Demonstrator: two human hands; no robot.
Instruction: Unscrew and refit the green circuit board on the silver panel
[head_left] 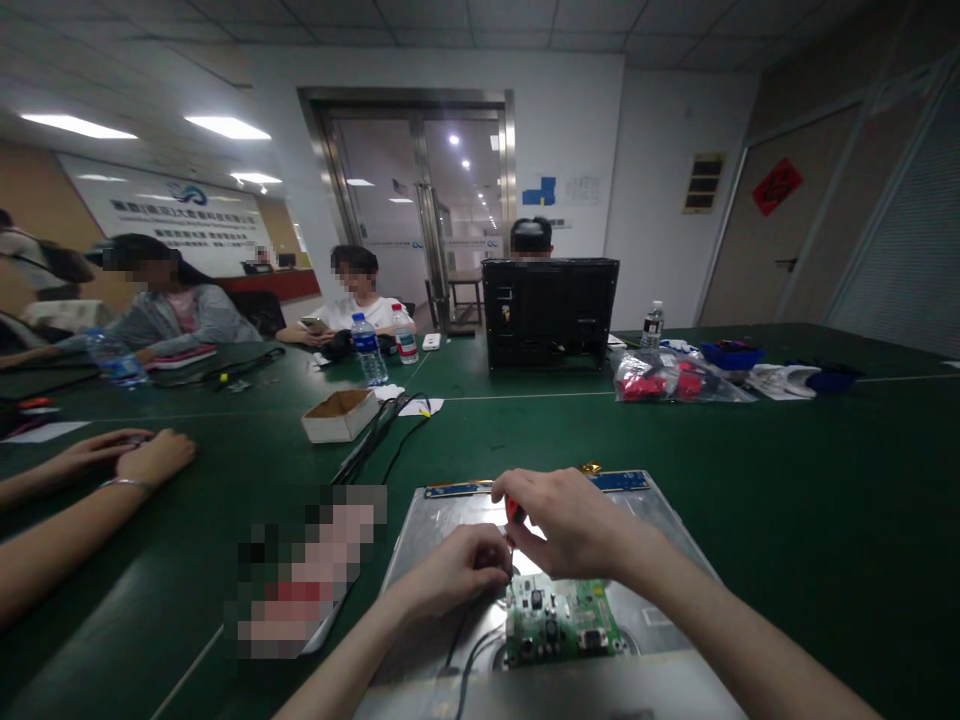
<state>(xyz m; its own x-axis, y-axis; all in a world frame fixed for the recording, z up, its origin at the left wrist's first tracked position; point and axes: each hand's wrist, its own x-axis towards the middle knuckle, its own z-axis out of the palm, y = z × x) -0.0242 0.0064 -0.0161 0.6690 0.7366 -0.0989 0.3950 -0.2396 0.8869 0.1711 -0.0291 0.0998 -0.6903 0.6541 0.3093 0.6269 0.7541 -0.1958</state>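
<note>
A flat metal panel [405, 590] lies on the table in front of me, with a green circuit board [559, 620] on its near half. A narrow blue circuit strip [619, 481] runs along its far edge. My right hand [574, 520] is closed around the red-orange handle of a screwdriver [514, 509], which points down at the green board's far left corner. Beside the screwdriver's tip, my left hand [469, 565] has its fingers pinched together; what they hold is hidden. Dark cables [466, 665] run across the panel below my left hand.
To the left lie a pixelated flat object [307, 585], a small open box [339, 416] and black cables [375, 440]. Another person's hands [142, 460] rest at far left. Bottles [367, 350], a black monitor-like casing [551, 312] and a plastic bag [667, 378] stand farther back.
</note>
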